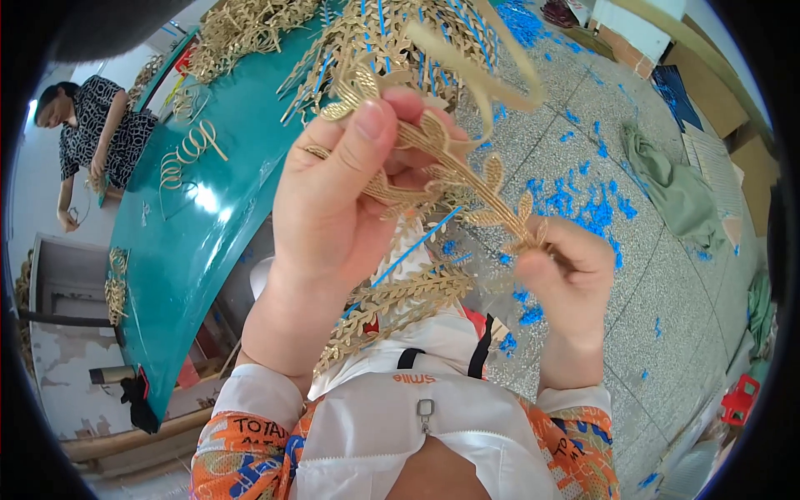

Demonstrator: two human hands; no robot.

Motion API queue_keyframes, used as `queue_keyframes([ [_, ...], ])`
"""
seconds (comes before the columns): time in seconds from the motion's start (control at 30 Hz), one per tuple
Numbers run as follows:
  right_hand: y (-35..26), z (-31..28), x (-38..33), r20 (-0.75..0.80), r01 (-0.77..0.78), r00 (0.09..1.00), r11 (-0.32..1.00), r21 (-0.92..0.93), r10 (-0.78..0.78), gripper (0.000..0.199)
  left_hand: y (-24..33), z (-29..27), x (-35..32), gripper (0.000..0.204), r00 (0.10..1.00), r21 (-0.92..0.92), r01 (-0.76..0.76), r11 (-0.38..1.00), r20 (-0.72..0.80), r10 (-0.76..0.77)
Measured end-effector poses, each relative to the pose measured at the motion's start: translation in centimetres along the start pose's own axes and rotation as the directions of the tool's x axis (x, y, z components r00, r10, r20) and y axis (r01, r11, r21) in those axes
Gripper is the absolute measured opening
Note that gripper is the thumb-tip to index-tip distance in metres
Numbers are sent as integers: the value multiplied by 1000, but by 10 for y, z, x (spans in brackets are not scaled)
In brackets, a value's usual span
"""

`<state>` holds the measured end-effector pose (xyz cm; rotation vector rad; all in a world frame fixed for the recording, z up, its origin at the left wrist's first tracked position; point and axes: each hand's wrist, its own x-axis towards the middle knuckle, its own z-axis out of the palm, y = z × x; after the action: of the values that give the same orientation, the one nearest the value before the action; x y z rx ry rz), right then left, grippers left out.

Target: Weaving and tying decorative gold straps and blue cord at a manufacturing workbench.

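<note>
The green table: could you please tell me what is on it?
On the green table lie a gold leafy heap, a loose gold coil and a small gold bundle. The left hand and hanging strips cover part; anything behind cannot be seen.

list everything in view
leaf trim: apparently one, gold, centre
loose trims: several, gold, lower centre
slanting strip: one, blue, centre
trim bundle: one, gold with blue, top centre
table: one, green, left
trim heap: one, gold, on table, top left
coiled strip: one, gold, on table
floor: one, speckled grey, right
scraps: many, blue, on floor
cloth: one, grey-green, right
cardboard: several, brown, upper right
unclear object: one, red, lower right
co-worker: one, dark patterned clothes, far left
left hand: one, pinching trim
right hand: one, pinching trim
</note>
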<state>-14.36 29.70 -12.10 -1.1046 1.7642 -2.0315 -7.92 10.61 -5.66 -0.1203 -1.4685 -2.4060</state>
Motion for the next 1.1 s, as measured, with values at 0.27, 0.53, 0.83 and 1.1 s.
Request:
queue_keyframes([
  [0.27,-18,-16,23,-83,157,981,967,-199,-177,26,7,-11,-6,21,995,-256,100,962,48,-90],
  [0.53,-37,-36,37,39,343,936,884,-317,-349,25,4,-7,-10,22,996,-195,66,979,-52,-77],
  [0.83,-31,-45,41,73,361,931,878,-314,-356,21,-3,-2,-12,23,997,-359,77,930,42,-67],
  [1.1,-14,-45,51,182,526,849,824,-211,-496,22,-9,0,-22,24,968,-608,247,755,126,-215],
])
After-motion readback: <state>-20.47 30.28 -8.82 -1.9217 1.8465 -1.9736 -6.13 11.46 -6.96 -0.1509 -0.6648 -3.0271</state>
